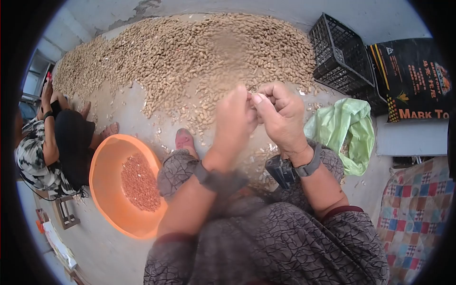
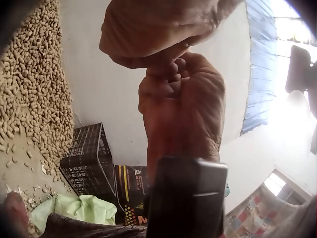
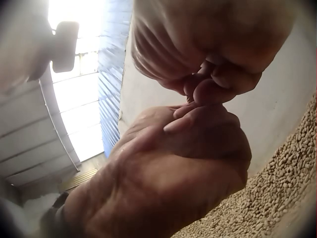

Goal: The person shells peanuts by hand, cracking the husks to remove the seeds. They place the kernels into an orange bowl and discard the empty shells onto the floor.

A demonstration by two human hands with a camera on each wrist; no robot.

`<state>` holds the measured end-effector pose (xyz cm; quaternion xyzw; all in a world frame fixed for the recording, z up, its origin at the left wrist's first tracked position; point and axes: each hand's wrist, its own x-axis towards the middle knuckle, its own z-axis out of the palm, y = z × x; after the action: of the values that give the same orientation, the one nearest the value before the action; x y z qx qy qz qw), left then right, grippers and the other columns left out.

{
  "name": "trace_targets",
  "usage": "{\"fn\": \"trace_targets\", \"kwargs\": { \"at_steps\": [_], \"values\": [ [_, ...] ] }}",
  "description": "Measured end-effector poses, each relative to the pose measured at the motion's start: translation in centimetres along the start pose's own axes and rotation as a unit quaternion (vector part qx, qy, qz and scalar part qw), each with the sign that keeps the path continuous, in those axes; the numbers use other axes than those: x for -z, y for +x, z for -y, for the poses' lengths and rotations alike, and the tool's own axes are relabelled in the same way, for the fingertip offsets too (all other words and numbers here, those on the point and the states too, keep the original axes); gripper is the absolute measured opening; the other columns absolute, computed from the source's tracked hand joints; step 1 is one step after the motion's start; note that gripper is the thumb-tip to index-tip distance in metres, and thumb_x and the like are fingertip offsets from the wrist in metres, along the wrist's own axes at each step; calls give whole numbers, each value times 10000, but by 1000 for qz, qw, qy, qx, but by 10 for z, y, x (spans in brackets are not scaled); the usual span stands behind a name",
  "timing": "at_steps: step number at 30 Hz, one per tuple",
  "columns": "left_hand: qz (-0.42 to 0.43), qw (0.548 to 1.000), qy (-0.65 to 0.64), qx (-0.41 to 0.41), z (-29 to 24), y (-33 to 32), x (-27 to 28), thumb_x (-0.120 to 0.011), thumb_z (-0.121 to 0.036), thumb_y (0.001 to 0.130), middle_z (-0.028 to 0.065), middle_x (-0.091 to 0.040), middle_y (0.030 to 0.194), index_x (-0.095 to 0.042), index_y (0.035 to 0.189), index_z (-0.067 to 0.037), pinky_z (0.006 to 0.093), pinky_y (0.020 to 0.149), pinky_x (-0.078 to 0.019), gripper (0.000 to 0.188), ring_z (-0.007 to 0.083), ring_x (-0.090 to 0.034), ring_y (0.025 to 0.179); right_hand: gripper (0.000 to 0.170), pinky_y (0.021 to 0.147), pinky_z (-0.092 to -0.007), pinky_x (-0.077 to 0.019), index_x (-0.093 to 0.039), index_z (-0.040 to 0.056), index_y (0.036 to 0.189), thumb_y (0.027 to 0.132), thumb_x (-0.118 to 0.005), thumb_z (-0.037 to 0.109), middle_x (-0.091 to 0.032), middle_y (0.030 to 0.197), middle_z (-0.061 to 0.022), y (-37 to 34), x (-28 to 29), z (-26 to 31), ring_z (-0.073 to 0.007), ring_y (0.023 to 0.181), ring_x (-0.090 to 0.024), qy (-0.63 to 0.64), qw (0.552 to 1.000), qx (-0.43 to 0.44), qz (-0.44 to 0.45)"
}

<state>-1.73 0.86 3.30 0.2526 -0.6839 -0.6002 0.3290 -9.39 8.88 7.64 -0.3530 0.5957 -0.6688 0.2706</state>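
Observation:
In the head view, both hands meet fingertip to fingertip over the floor, in front of a large heap of unshelled peanuts. A peanut, mostly hidden by the fingers, is between them. The right hand pinches it with thumb and curled forefinger. Motion blurs the left hand, whose bent fingers grip at the same spot from the other side. The right wrist view shows the left hand below, its thumb and fingertips against those of the right hand.
An orange basin with shelled red peanuts stands at the left. On the right are a green sack, a black crate and a printed black bag. Another person sits at the far left. Shell bits litter the floor.

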Motion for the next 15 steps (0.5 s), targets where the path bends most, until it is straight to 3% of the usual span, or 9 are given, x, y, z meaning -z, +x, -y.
{"fn": "trace_targets", "kwargs": {
  "at_steps": [1,3,4,6,9,13,15],
  "values": [
    [-4,1000,-2,0,4,0,2,-447,-186,892,1,-435,590,-423,703,-43,237,395,-291,238,56,-371,465,75,467,-214,-476,-521,-41,834,865,-524,28,-606,670,-91,1,2,1,-119,550,-597,24,999,-21,22],
    [60,962,-255,82,-1,1,6,-418,-265,952,-8,-449,625,-455,787,-68,169,355,-281,260,40,-392,494,82,476,-217,-491,-521,-45,845,870,-525,33,-608,679,-94,2,5,1,-123,558,-604,47,997,-43,47],
    [57,961,-256,82,-5,1,6,-418,-265,952,-8,-449,625,-455,787,-68,169,355,-281,260,40,-392,494,81,484,-219,-494,-523,-47,852,870,-526,33,-608,680,-95,2,6,0,-121,561,-604,43,997,-43,48],
    [1,902,-374,217,-13,2,2,-448,-266,911,-2,-435,577,-463,742,-43,207,361,-236,281,55,-355,420,81,492,-222,-498,-526,-48,858,870,-527,32,-609,681,-96,2,6,0,-118,563,-603,37,997,-43,50],
    [-18,901,-369,226,-13,2,0,-454,-279,911,3,-444,579,-485,756,-43,197,361,-233,283,54,-352,419,87,499,-212,-487,-536,-43,835,874,-524,34,-614,695,-86,0,5,2,-113,574,-602,52,996,-53,41],
    [-21,896,-372,243,-18,2,1,-448,-271,917,5,-461,586,-496,757,-48,193,362,-235,278,51,-355,423,75,513,-222,-461,-558,-30,788,845,-545,17,-614,691,-73,1,6,-4,-103,579,-590,-35,998,39,17],
    [24,908,-368,198,-20,0,1,-443,-255,922,5,-475,593,-499,747,-52,188,367,-242,274,50,-360,428,69,519,-225,-452,-566,-25,776,833,-554,11,-611,676,-66,3,9,-10,-99,577,-583,-71,995,70,8]
  ]
}}
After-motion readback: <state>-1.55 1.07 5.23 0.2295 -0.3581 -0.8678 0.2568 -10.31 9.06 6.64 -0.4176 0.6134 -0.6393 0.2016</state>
